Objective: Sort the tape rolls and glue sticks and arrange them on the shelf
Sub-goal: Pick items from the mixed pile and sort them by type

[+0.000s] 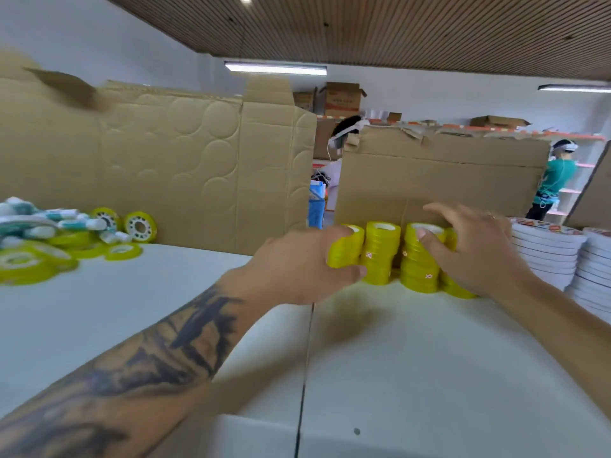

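Several stacks of yellow tape rolls (382, 251) stand in a row on the white shelf top (413, 342) against a cardboard sheet. My left hand (297, 266) grips the leftmost stack of yellow rolls (345, 247), thumb on top and fingers underneath. My right hand (476, 246) rests on the right-hand stacks (418, 262), thumb on the front of one, fingers spread over the rolls behind. At the far left lies a loose pile of yellow tape rolls (39, 256) mixed with white-and-teal glue sticks (49, 219).
Stacks of white tape rolls (549, 256) stand at the right edge. Tall cardboard sheets (185, 166) wall off the back of the shelf. Another person (552, 180) stands at shelving far right. A seam (305, 358) splits the white surface.
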A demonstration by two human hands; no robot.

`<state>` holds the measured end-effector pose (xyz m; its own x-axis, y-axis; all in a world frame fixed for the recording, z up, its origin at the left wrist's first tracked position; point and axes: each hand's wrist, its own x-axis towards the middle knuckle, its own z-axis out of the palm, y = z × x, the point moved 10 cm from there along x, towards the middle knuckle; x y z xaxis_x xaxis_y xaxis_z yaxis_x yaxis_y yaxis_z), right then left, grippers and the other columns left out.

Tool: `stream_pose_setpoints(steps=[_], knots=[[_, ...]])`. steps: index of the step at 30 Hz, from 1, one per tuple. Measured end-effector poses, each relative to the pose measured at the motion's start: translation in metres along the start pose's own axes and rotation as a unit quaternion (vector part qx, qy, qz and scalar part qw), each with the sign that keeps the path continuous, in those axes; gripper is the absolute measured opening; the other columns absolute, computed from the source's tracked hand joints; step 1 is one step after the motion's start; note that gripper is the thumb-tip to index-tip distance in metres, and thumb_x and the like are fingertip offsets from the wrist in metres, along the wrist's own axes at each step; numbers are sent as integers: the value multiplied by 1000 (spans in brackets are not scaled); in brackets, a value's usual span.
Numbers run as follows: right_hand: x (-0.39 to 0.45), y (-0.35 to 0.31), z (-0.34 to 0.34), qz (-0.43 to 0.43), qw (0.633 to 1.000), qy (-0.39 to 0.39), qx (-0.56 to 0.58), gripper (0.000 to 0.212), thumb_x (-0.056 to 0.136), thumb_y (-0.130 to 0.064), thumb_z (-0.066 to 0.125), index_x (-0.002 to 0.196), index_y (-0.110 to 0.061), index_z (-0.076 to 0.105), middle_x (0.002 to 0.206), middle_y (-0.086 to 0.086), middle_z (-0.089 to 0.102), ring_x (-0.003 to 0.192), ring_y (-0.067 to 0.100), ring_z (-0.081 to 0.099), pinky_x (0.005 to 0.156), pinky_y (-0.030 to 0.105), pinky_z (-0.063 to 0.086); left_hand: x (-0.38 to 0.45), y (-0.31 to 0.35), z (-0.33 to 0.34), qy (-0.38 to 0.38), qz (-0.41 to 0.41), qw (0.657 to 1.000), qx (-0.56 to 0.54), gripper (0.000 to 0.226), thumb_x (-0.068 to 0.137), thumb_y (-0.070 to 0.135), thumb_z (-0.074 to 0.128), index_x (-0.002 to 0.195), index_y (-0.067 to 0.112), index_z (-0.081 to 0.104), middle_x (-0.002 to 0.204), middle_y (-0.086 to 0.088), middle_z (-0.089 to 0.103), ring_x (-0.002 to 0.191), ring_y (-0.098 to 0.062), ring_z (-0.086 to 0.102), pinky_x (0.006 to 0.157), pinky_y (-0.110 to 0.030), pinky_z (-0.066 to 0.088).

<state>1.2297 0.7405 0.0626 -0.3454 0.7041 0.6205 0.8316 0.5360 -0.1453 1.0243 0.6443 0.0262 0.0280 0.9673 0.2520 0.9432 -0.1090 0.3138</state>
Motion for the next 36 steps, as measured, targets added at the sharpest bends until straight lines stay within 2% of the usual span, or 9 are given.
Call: stream_pose_setpoints(steps=[3,6,9,12,15,21,29,32,36], knots=[[-8,-33,-2,-39,999,-8,24,57,88,-60,37,127,-26,62,125,1,67,121,27,58,105,46,32,-7,-35,-28,35,-46,998,4,55,85,75,52,133,49,54,126,12,66,113,-21,64,95,-42,54],[-16,-81,-4,-79,991,-8,108,39,94,-52,54,120,-26,66,112,-9,66,111,15,58,92,31,37,-25,-72,-41,34,-75,996,19,47,77,72,50,111,44,65,105,12,70,96,-23,67,85,-40,57],[-24,-135,14,-136,978,-55,151,33,91,-46,63,120,-30,66,109,-22,62,105,2,55,88,23,37,-52,-113,-59,44,-112,992,39,46,78,70,55,116,46,64,120,17,67,111,-19,64,95,-39,54],[-25,-189,45,-197,960,-119,160,42,87,-64,50,118,-39,61,111,-27,61,105,0,57,86,18,41,-79,-158,-78,60,-145,986,61,46,90,62,60,130,40,61,133,17,62,123,-17,59,101,-36,50],[-19,-242,77,-243,943,-158,162,42,89,-67,46,121,-42,57,115,-31,57,112,-5,53,91,10,38,-104,-204,-95,71,-174,978,90,50,90,63,60,133,38,59,127,13,62,116,-17,60,97,-35,51],[-2,-344,136,-307,910,-198,193,44,88,-74,41,124,-49,50,113,-38,49,116,-4,49,98,27,44,-152,-281,-138,129,-206,949,200,50,87,62,62,130,39,59,123,6,67,116,-24,61,98,-41,47],[18,-446,184,-330,883,-203,264,38,92,-57,56,124,-36,61,112,-27,55,111,-1,52,95,22,41,-167,-345,-154,91,-203,932,285,52,90,63,56,138,43,55,143,13,54,130,-19,51,105,-36,33],[23,-463,199,-314,883,-196,290,32,92,-52,60,120,-36,62,111,-23,59,107,-2,53,88,13,37,-162,-352,-151,91,-187,926,316,46,93,66,47,133,45,57,139,13,56,128,-20,52,108,-41,31],[29,-468,207,-288,892,-176,301,33,90,-55,57,119,-39,61,115,-26,59,107,-3,52,87,16,37,-164,-354,-149,109,-166,927,318,41,93,66,45,124,44,62,125,14,65,120,-19,56,105,-44,33]])
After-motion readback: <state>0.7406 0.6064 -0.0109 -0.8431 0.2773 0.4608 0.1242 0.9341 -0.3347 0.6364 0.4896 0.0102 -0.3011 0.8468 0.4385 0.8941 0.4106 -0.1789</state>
